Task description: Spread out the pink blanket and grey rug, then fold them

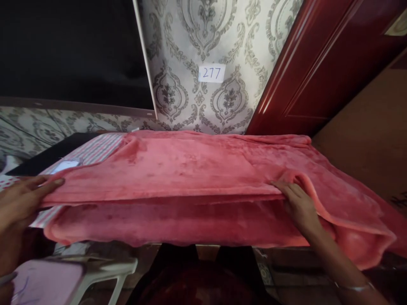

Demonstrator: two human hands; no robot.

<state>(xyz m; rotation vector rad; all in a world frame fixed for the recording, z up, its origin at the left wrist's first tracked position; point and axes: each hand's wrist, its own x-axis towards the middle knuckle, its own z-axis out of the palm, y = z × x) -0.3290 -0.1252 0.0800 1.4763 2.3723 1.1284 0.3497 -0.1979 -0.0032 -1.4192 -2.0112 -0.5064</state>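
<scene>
Along the bottom edge of the frame, a dark red garment on the person's lap [190, 284] and, at lower left, a white plastic stool [104, 271] are seen. Just above, at the left edge, the left hand [19, 207] is laid with fingers extended and together on the left end of the pink fleece blanket [190, 178]; whether cloth is pinched beneath it cannot be told. At right of centre, the right hand [299, 207] is shown with its fingers slipped under the upper layer at the fold line, the edge of that layer being lifted into a small ridge over the fingertips; a bracelet [352, 288] is worn at the wrist. The blanket is spread across the middle of the frame, doubled lengthwise, its right end draped lower. A striped cloth [98, 148] and a small white object [66, 165] lie at centre left. Farthest, patterned wallpaper [197, 42] bearing a label marked 277 [211, 73], a dark screen [70, 46] at upper left and a red door [318, 67] at upper right are visible.

The step is judged to be alignment of a fold; both ends would need to be gripped evenly.
</scene>
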